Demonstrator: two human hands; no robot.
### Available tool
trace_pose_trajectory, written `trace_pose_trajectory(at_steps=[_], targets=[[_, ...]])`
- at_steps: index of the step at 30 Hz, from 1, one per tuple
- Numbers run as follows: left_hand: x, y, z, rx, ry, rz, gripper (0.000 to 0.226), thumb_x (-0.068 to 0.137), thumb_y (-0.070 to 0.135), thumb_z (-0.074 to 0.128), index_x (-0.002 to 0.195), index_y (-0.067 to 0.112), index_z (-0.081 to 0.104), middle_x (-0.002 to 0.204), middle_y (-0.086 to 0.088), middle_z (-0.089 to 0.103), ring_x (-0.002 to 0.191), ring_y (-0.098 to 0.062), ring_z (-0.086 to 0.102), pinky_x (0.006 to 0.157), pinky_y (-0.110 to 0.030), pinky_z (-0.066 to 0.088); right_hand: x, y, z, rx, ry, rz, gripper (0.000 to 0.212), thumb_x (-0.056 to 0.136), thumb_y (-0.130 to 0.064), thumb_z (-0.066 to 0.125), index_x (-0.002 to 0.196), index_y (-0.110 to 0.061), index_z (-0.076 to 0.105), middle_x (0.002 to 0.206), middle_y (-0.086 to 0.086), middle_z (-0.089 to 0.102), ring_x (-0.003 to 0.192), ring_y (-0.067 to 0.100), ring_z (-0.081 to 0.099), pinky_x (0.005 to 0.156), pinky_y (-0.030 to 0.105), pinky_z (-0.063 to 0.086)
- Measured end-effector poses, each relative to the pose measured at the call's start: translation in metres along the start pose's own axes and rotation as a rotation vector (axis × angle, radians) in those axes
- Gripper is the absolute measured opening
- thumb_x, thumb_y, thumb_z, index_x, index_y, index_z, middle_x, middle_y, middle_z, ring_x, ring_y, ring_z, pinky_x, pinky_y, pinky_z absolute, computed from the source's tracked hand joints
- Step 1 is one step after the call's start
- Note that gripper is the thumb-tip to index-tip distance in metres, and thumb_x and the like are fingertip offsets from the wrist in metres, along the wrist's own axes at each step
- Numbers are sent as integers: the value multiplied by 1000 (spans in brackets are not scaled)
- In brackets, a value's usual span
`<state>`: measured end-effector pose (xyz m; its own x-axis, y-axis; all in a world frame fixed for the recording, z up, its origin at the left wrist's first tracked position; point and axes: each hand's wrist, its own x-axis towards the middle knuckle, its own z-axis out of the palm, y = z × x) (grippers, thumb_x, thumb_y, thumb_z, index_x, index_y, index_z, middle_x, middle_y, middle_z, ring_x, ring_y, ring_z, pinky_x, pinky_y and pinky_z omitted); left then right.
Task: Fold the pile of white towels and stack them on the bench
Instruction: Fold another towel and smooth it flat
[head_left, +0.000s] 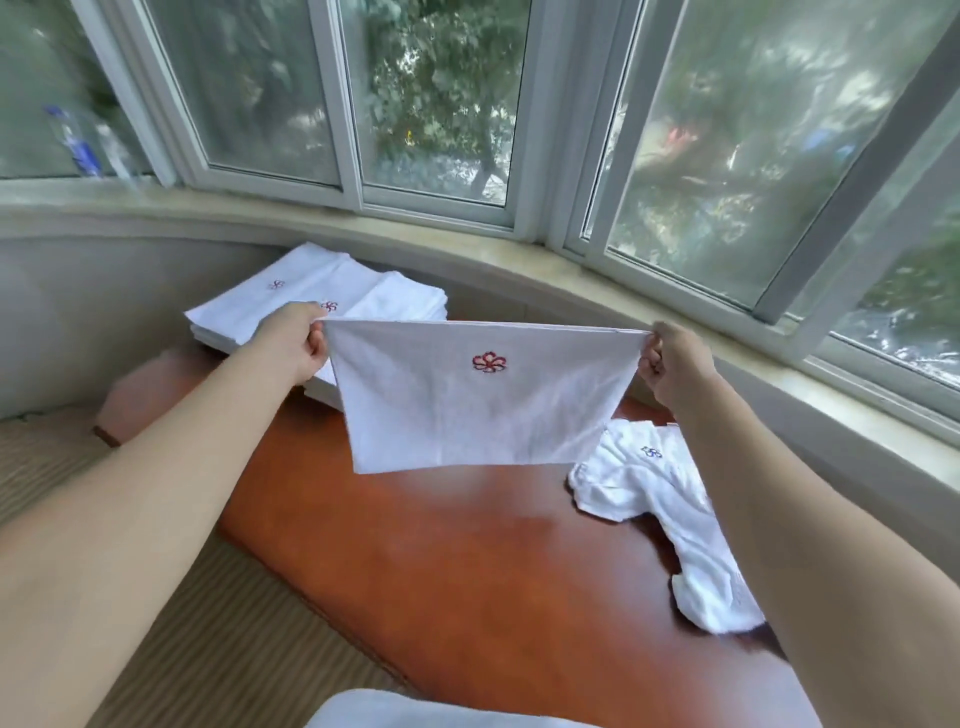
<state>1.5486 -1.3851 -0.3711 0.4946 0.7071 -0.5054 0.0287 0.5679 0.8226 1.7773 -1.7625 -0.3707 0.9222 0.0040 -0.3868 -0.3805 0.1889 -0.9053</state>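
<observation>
A white towel (478, 405) hangs in the air above the bench (467, 561), stretched taut between two hands. Its long axis runs left to right along the top edge, nearly level, and the cloth drops straight down from that edge with its lower hem free, clear of the wood. A red flower mark (489, 362) sits just under the top edge, near the middle, facing the camera.

The left hand (298, 340) pinches the top left corner, fingers curled tight on the cloth. The right hand (670, 364) grips the top right corner the same way, fingers bunched into a fist around it.

Behind the left hand, at the far left end of the bench, lies a stack of folded towels (317, 301), flat and squared, with red marks showing on top. The held towel hides part of that stack's near right corner. To the right, near the right forearm, a crumpled pile of towels (654, 504) sprawls over the wood, one showing a blue mark; the arm covers part of it. More white cloth (395, 712) shows at the near bottom edge. A curved window sill (467, 234) and windows (415, 104) run along the far side.
</observation>
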Motion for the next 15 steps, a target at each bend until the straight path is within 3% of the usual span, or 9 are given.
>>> trace_pose_trajectory(at_steps=[4,6,10,15], targets=[[-10,9,-16,60,-65,-42,18,99,14,61,81,20,59,66,5,42,53,-4,35,47,-10,38,-26,1,-3,-2,8,-9,22,97,-9,57,77,-17,52,47,-2,46,34,9,32,41,18,30],[-10,-5,-40,174,-113,-110,13,99,14,62,88,19,63,69,4,41,55,-4,35,43,-12,39,-39,21,-19,-75,24,38,24,94,-5,56,72,-15,52,50,1,40,34,9,29,38,15,30],[-7,-58,-104,627,-200,-341,9,101,13,59,104,14,68,62,4,43,53,-5,38,43,-15,39,-73,92,-66,-456,2,214,24,93,-9,58,72,-18,51,53,-2,43,35,6,33,39,16,31],[-6,-82,-153,1031,-434,-659,10,93,16,68,100,12,76,64,6,43,55,-5,40,52,-17,38,-108,138,-108,-719,-53,450,19,97,-18,61,78,-18,54,51,-7,52,48,8,43,43,15,37]])
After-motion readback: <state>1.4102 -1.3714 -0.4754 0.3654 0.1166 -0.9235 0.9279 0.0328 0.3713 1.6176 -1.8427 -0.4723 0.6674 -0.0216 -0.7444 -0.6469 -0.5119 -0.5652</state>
